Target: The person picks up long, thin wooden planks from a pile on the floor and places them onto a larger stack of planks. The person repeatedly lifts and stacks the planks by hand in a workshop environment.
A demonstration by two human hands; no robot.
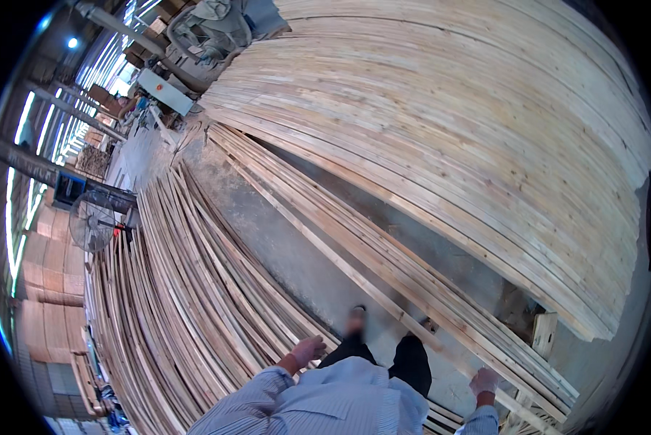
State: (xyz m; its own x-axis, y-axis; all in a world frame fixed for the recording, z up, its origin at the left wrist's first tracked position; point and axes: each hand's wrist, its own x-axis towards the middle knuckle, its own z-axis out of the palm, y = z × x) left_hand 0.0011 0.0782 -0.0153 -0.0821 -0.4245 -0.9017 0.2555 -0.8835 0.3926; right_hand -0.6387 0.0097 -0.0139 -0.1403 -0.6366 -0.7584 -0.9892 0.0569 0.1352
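My left hand (pixel 308 351) hangs over the near end of a wide spread of long thin wooden strips (pixel 195 290) on the left. It looks loosely open, with nothing seen in it. On the right, my right hand (pixel 485 380) is closed around a single pale wooden strip (pixel 347 269), though its fingers show only in part. That strip slants from the far left down past my legs, beside a narrow bundle of similar strips (pixel 383 254).
A broad, low stack of pale boards (pixel 448 138) fills the right side. Grey floor (pixel 267 225) with sawdust lies between the piles. Farther left stand a fan (pixel 93 221), stacked boards (pixel 50 268) and a white machine cabinet (pixel 165 92). Another person (pixel 127 105) is far off.
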